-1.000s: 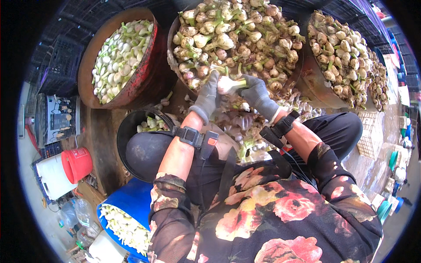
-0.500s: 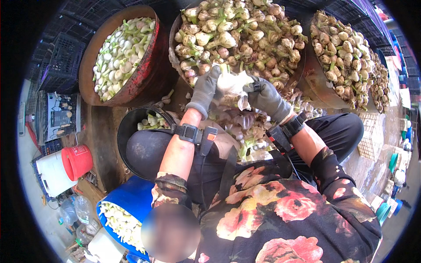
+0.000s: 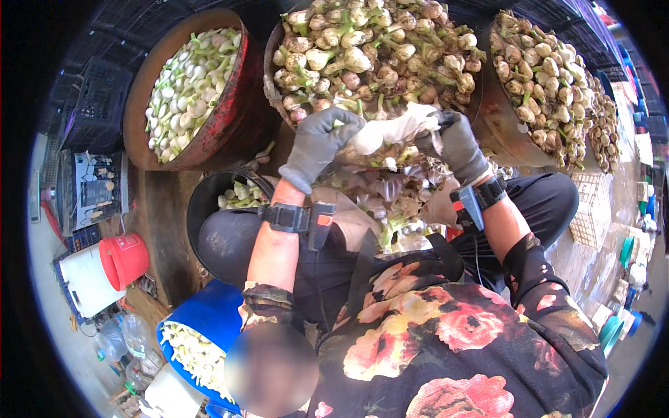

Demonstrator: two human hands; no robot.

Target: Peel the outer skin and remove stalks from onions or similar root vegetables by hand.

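Observation:
My left hand (image 3: 313, 148), in a grey glove, is closed around the stem end of a white garlic bulb (image 3: 368, 138). Papery garlic skin (image 3: 412, 122) stretches from the bulb across to my right hand (image 3: 457, 148), also gloved, whose fingers pinch it. Both hands are above my lap, just in front of a large tub (image 3: 270, 78) heaped with unpeeled garlic (image 3: 355, 59). Loose skins and trimmings (image 3: 397, 191) lie in a pile below the hands.
At the left stands a rusty red drum (image 3: 242, 101) of clean white garlic; at the right, another drum (image 3: 512, 136) with unpeeled bulbs. Beside my left knee is a black bucket (image 3: 191, 212) with some garlic. A blue bucket (image 3: 219, 310) holds cut stems. A white crate (image 3: 589, 209) sits right.
My hands have moved apart, the left one slightly left and the right one to the right. The skin is now drawn out sideways from the bulb.

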